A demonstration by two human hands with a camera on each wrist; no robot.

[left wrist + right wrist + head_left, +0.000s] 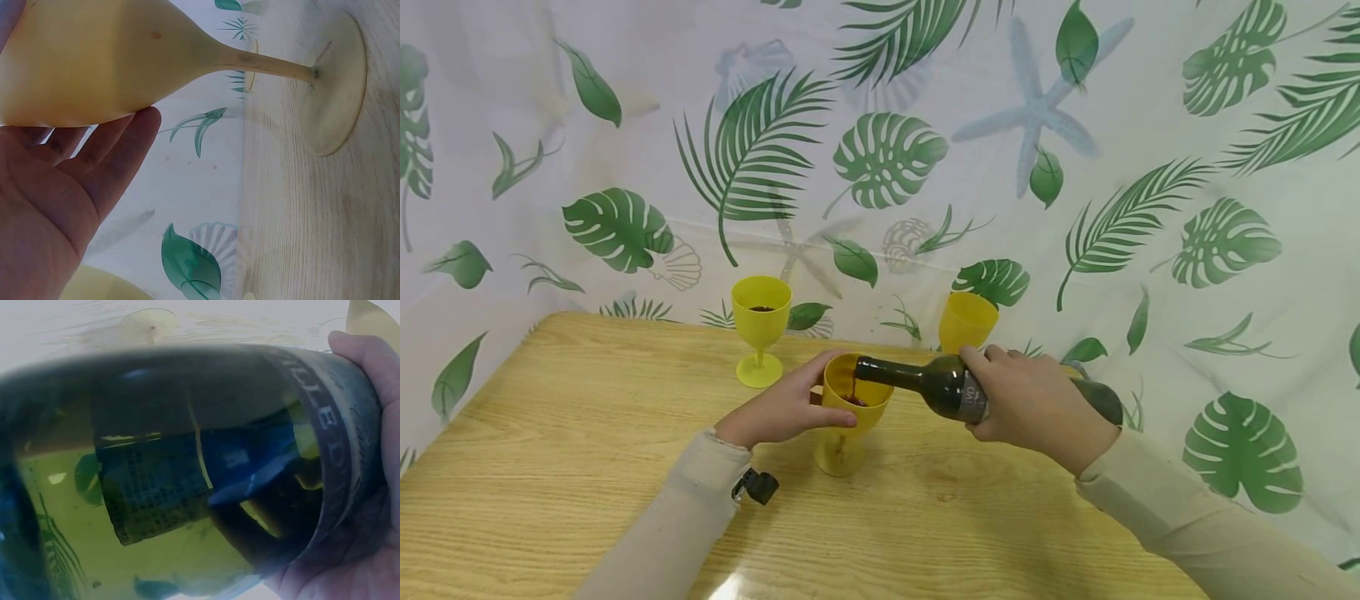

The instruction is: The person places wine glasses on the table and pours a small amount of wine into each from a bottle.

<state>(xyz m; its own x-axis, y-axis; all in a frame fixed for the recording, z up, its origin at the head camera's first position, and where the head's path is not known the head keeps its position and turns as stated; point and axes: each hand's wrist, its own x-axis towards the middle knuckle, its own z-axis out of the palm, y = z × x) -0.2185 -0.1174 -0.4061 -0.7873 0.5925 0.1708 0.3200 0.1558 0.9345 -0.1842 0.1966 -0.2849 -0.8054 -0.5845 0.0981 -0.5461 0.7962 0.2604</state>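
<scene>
My left hand (784, 408) holds the bowl of a yellow goblet (867, 419), thumb on the near side and fingers on the far side. In the left wrist view the goblet's round foot (334, 94) stands on the table. My right hand (1037, 408) grips a dark green wine bottle (943, 385) around its body, tipped nearly level. The bottle's mouth hangs just inside the goblet's rim, and a thin dark red stream runs down into dark liquid in the bowl. Up close in the right wrist view, the bottle (187, 456) shows its label and liquid inside.
A second yellow goblet (762, 321), with some dark liquid in it, stands behind and left of my left hand. Another yellow goblet (967, 321) stands at the back, partly hidden by the bottle and right hand. Behind the wooden table (587, 450) hangs a leaf-patterned cloth (887, 75).
</scene>
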